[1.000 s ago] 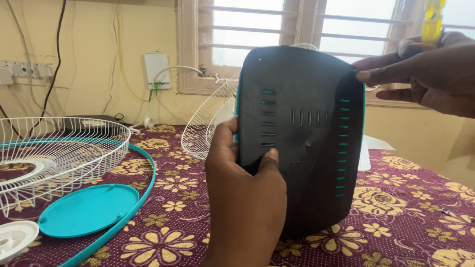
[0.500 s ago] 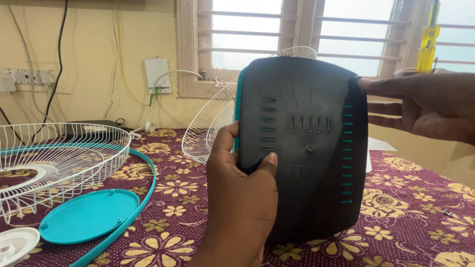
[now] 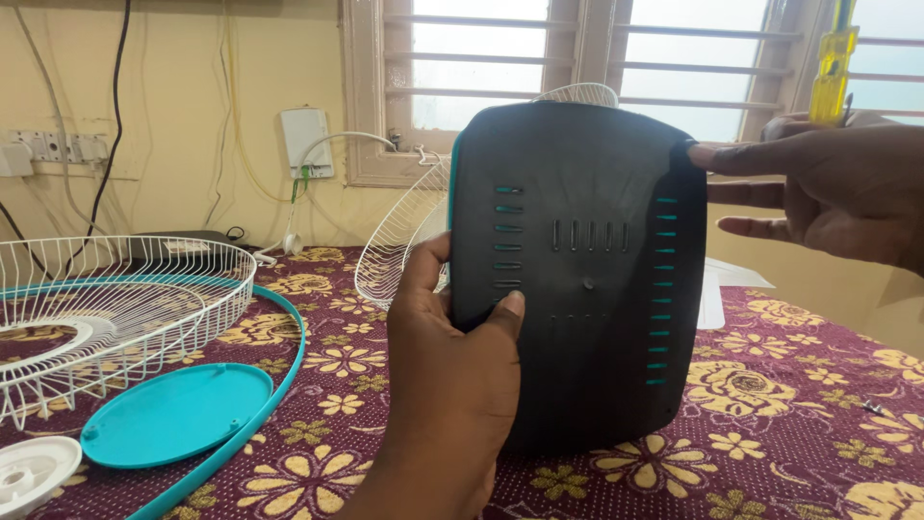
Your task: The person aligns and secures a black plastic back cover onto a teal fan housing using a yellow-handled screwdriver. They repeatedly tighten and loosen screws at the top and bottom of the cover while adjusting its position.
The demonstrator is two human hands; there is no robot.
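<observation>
My left hand (image 3: 445,385) grips the left edge of a black plastic fan base (image 3: 587,270), held upright on its lower edge over the table, underside facing me. The base has rows of slots and a teal rim. My right hand (image 3: 818,193) is at the base's upper right corner, its index fingertip touching the edge, and it holds a yellow-handled screwdriver (image 3: 832,63) that points up.
A white wire fan guard (image 3: 106,308) with a teal ring (image 3: 260,385) lies at the left, next to a teal round cover (image 3: 173,414) and a white disc (image 3: 34,470). A second wire guard (image 3: 404,241) leans behind the base. The table has a maroon floral cloth (image 3: 770,453).
The base has shifted slightly left and up after dipping lower. My right hand stays at the upper right corner with the screwdriver.
</observation>
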